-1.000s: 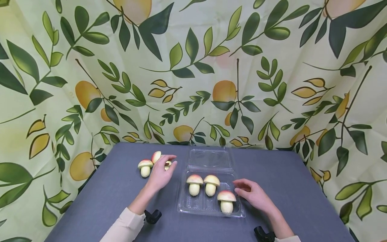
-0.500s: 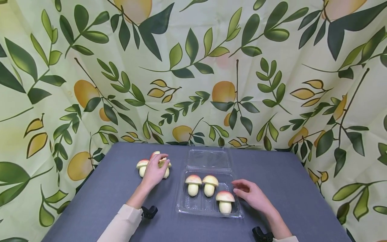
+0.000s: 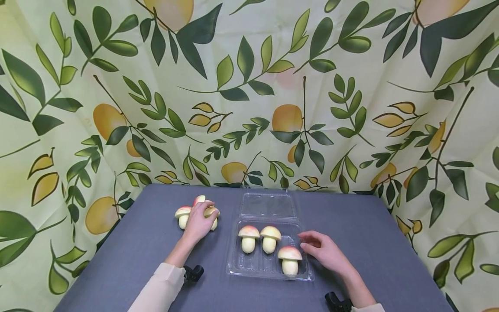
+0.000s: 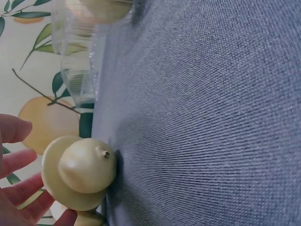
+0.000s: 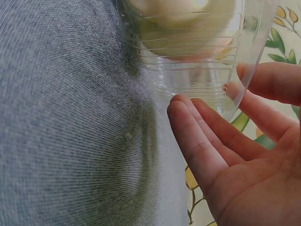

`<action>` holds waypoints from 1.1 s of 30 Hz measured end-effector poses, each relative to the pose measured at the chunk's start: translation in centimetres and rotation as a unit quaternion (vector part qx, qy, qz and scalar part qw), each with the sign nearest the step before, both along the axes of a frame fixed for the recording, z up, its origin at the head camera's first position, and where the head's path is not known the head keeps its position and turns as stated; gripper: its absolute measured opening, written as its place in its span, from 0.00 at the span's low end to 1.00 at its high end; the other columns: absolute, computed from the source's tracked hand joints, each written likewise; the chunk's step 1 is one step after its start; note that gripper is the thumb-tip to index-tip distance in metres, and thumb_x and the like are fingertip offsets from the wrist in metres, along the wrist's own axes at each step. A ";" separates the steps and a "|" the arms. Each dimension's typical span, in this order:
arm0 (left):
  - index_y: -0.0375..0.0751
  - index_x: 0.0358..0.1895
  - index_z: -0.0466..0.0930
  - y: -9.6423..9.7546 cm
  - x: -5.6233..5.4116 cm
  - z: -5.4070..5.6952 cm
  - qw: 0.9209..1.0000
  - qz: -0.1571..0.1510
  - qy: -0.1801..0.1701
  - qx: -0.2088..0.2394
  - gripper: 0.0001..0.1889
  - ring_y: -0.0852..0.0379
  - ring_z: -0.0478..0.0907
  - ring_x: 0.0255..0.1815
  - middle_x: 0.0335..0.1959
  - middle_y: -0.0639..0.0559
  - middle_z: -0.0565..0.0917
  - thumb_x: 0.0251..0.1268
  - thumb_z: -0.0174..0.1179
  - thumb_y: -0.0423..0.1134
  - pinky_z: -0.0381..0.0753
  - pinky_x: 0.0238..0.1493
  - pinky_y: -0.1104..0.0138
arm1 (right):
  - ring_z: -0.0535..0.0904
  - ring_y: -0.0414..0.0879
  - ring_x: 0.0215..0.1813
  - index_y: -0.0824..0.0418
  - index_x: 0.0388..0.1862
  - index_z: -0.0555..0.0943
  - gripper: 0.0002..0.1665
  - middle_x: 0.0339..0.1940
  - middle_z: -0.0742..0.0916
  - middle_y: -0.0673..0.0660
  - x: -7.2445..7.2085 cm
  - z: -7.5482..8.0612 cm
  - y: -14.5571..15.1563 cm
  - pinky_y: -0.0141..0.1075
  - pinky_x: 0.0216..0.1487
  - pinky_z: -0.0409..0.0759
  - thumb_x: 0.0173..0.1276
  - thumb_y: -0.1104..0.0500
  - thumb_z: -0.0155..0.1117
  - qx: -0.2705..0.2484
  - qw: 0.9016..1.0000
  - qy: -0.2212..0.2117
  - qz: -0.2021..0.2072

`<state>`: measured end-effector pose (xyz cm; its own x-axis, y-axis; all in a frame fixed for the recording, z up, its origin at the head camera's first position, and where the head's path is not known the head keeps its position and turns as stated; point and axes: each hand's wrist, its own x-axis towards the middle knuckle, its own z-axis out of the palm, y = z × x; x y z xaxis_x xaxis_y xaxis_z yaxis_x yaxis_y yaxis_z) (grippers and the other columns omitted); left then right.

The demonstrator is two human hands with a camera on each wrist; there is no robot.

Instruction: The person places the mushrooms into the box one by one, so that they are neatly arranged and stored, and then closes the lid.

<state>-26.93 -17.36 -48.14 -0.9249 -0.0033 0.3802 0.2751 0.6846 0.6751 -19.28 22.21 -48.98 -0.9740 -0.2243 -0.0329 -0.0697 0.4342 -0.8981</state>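
cloth [image 3: 249,143] hangs behind table [image 3: 148,242]. box [image 3: 269,276] on table, near the middle; lid [image 3: 269,205] behind box, on the cloth side. in box: rear-left mushroom [image 3: 248,239], rear-middle mushroom [image 3: 270,239] just right of it, front-right mushroom [image 3: 290,261] nearer the front edge. left of box, on table: far-left mushroom [image 3: 182,217]; back mushroom [image 3: 199,199] behind and right of it; near-box mushroom [image 4: 84,165] on right of that group. left hand [image 3: 198,225] over this group, fingers beside near-box mushroom. right hand [image 3: 326,255] just right of box, fingertips by its side wall; contact unclear.
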 end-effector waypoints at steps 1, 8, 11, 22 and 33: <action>0.29 0.53 0.83 0.0 0.0 0.0 1.000 0.001 0.001 -0.001 0.17 0.36 0.75 0.58 0.50 0.36 0.84 0.64 0.66 0.37 0.69 0.63 0.46 | 0.83 0.49 0.47 0.69 0.60 0.80 0.22 0.54 0.85 0.63 0.0 0.0 0.0 0.37 0.44 0.82 0.72 0.61 0.67 0.000 1.000 0.000 0.000; 0.29 0.49 0.84 -0.1 -0.1 -0.5 1.000 0.003 0.001 -0.009 0.17 0.36 0.74 0.56 0.48 0.36 0.81 0.61 0.69 0.36 0.70 0.60 0.46 | 0.83 0.50 0.48 0.69 0.60 0.79 0.22 0.54 0.85 0.63 0.0 -0.2 -0.1 0.37 0.44 0.83 0.72 0.61 0.67 0.002 1.000 -0.001 -0.001; 0.30 0.47 0.85 -0.2 -0.1 -0.8 1.000 -0.001 -0.007 -0.001 0.16 0.37 0.74 0.55 0.48 0.36 0.80 0.60 0.70 0.36 0.70 0.60 0.47 | 0.83 0.50 0.48 0.69 0.60 0.80 0.21 0.54 0.85 0.63 0.1 -0.1 -0.1 0.37 0.45 0.83 0.71 0.61 0.67 0.000 1.000 -0.002 -0.003; 0.35 0.44 0.84 -0.4 0.1 -1.2 0.999 -0.015 -0.026 0.028 0.11 0.41 0.75 0.54 0.47 0.38 0.80 0.61 0.71 0.35 0.72 0.58 0.48 | 0.83 0.50 0.48 0.69 0.60 0.80 0.22 0.54 0.85 0.64 0.2 -0.1 -0.1 0.37 0.45 0.83 0.72 0.60 0.67 -0.002 1.000 -0.002 0.002; 0.36 0.46 0.84 0.0 0.8 -0.6 0.999 -0.031 -0.025 0.017 0.11 0.42 0.76 0.55 0.47 0.40 0.81 0.62 0.70 0.34 0.73 0.59 0.49 | 0.83 0.50 0.49 0.70 0.61 0.79 0.22 0.55 0.85 0.65 0.1 0.2 0.0 0.37 0.45 0.83 0.73 0.60 0.66 -0.002 1.000 -0.004 0.004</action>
